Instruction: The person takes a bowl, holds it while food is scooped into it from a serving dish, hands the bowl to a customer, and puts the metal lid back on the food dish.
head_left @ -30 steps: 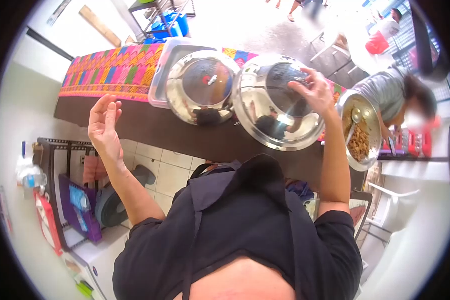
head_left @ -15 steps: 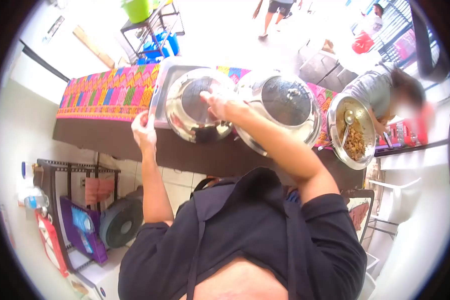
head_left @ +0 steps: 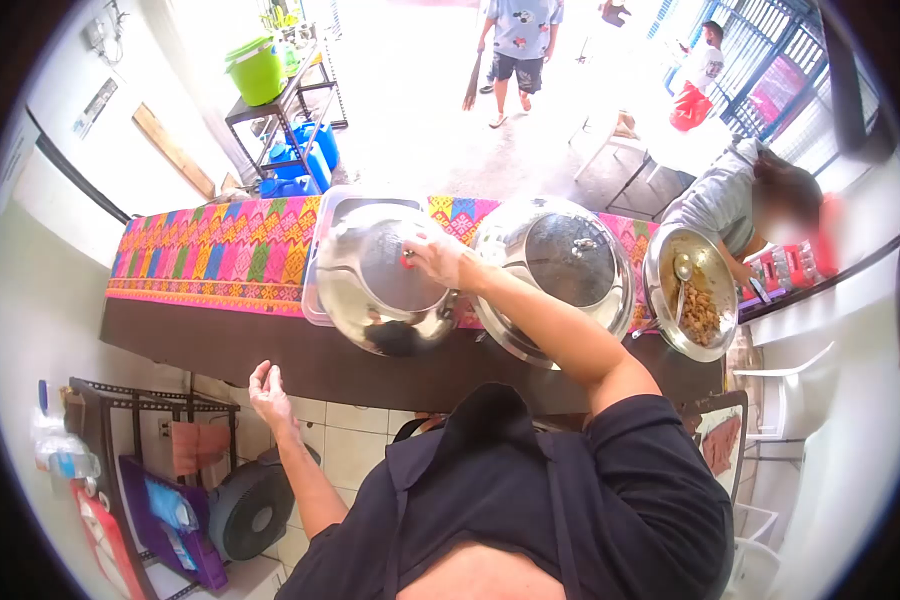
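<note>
My right hand (head_left: 430, 258) is closed around the knob of a shiny domed metal lid (head_left: 345, 295). Beneath that lid, a clear plastic container (head_left: 311, 285) shows at its left and upper edges; its contents are hidden. My left hand (head_left: 270, 397) is in front of the table's near edge, to the lower left, its fingers loosely bent and holding nothing. A second domed metal lid (head_left: 505, 285) is just right of the first one. Farther right stands a metal bowl (head_left: 660, 275) of chopped brown food (head_left: 700, 318), with a spoon (head_left: 682, 268) in it.
A patterned cloth (head_left: 210, 250) covers the far part of the brown table (head_left: 200, 335). A person in grey (head_left: 715, 195) bends at the right end. Another person (head_left: 520, 50) walks beyond the table. At lower left are a rack (head_left: 130, 395) and a fan (head_left: 260, 510).
My left hand has come off the container's left edge and dropped toward me. With my right hand on it, the lid has shifted slightly left over the container. The view has tilted up.
</note>
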`<control>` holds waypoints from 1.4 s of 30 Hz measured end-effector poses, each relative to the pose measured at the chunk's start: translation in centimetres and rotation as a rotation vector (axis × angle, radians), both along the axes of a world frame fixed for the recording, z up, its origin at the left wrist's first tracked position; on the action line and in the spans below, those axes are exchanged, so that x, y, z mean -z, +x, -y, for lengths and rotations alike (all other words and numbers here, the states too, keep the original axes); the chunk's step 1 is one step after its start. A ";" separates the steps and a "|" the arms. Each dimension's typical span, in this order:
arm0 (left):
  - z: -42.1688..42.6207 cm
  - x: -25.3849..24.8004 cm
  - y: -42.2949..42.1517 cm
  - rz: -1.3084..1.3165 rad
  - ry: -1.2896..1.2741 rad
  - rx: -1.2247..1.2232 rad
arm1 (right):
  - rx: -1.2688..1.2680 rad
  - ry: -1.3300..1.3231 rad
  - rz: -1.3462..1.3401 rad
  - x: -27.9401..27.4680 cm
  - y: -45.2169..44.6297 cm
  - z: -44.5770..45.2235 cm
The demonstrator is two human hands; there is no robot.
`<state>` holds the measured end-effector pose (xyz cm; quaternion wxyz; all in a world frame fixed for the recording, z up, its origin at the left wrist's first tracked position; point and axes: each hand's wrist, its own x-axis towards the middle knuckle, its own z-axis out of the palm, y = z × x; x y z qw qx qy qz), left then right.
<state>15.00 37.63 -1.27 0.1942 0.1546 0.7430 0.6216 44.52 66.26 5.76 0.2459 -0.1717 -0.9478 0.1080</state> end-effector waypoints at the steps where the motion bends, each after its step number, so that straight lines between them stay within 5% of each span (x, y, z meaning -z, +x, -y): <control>1: -0.2 -0.6 0.2 0.004 0.001 0.011 | -0.037 0.075 -0.100 -0.9 0.0 0.3; 4: -1.6 -1.3 0.3 0.032 0.024 -0.020 | 0.049 -0.297 -0.231 -4.6 -0.7 1.0; 6: -2.6 -1.5 0.1 0.002 0.051 0.011 | -0.029 0.168 -0.337 -7.4 -0.4 0.6; 8: -3.6 -0.9 0.0 -0.021 0.088 0.052 | 0.163 -0.435 -0.469 -13.0 1.9 2.8; 14: -6.4 -1.7 1.2 -0.092 0.141 0.164 | 0.745 -0.243 -0.684 -23.5 17.2 4.9; 15: -6.7 -2.0 1.7 -0.087 0.132 0.175 | 0.669 -0.153 -0.732 -23.7 21.0 3.8; 17: -7.6 -2.9 2.7 -0.133 0.171 0.175 | 1.344 -0.355 -0.522 -28.7 24.8 7.0; 19: -8.4 -3.7 3.9 -0.131 0.172 0.165 | 1.096 -0.014 -0.632 -26.0 32.5 5.2; 21: -9.4 -4.3 5.0 -0.207 0.198 0.183 | 1.173 0.149 -0.343 -23.3 40.7 3.5; 27: -11.5 -5.9 8.4 -0.242 0.219 0.268 | 1.430 0.085 -0.124 -13.2 49.2 2.9; 32: -11.3 -7.0 10.8 -0.277 0.194 0.297 | 1.395 0.163 -0.019 -6.6 52.4 1.7; 42: -9.8 -6.8 12.8 -0.267 0.163 0.291 | 1.370 0.170 -0.005 -4.0 53.2 0.9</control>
